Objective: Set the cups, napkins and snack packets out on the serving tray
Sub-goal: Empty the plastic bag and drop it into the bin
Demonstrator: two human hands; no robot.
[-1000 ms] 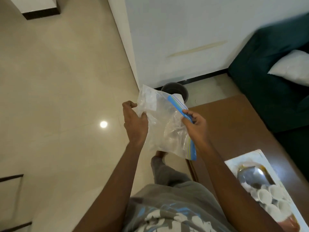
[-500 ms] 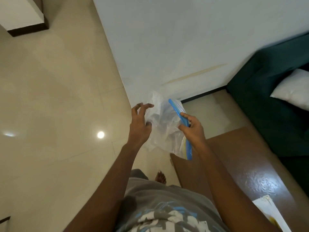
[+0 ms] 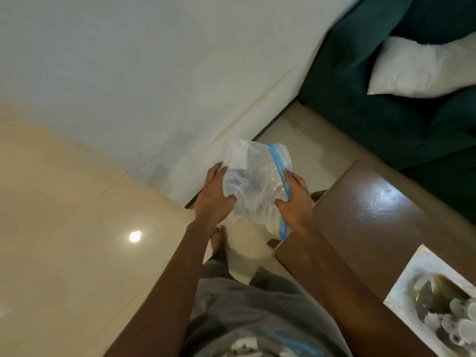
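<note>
I hold a clear plastic zip bag (image 3: 253, 184) with a blue seal strip in front of me, above the floor. My left hand (image 3: 215, 197) grips the bag's left side, thumb pressed into the plastic. My right hand (image 3: 293, 202) pinches the blue strip along the right edge. What is inside the bag is too blurred to tell. At the lower right, a white serving tray (image 3: 409, 287) lies on the brown table, with several small white cups (image 3: 461, 323) on it.
The brown wooden table (image 3: 365, 217) stands to my right. Behind it is a dark green sofa (image 3: 386, 104) with a white cushion (image 3: 422, 65). A white wall (image 3: 154, 73) rises ahead, and glossy beige tile floor (image 3: 64, 215) lies to the left.
The view has swung, and the tray has come back into sight. My left hand, open-fingered half a second ago, has closed on the bag again. The right hand kept its hold on the strip.
</note>
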